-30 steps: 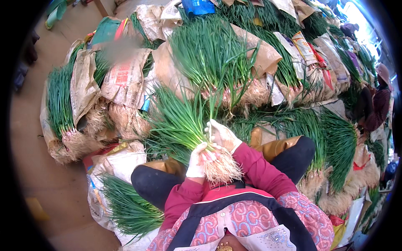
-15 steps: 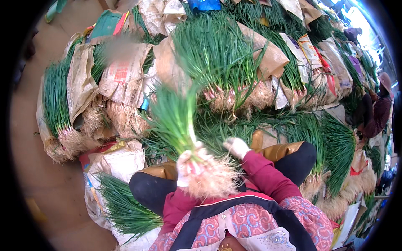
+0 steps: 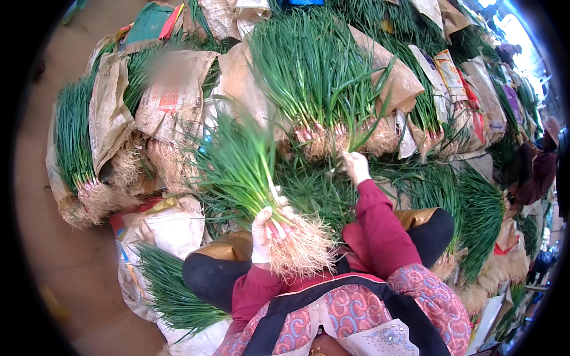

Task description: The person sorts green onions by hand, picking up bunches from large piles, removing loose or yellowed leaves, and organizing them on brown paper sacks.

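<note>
White-gloved, my left hand (image 3: 262, 230) is wrapped round the lower stems of a thick bunch of spring onions (image 3: 240, 178). Its green leaves fan up and to the left, and pale tangled roots (image 3: 301, 244) hang over my lap. My right hand (image 3: 357, 168), also in a pale glove, reaches forward to the front edge of a big heap of spring onions (image 3: 314, 71). Its fingers are pinched at the root end of a spring onion (image 3: 356, 141) whose leaves slant up to the right. The fingertips are partly hidden among the roots.
Loose green leaves (image 3: 314, 184) lie between my crossed legs and the heap. Sacking-wrapped bundles (image 3: 172, 101) stand at the left. A smaller bunch (image 3: 172, 291) rests on a white sack (image 3: 169, 228) by my left knee. More bunches (image 3: 484, 219) and another person (image 3: 537, 166) are at the right.
My right hand has moved forward from above my lap to the front of the heap, and its fingers have closed on a spring onion. My left hand still holds its bunch, slightly shifted.
</note>
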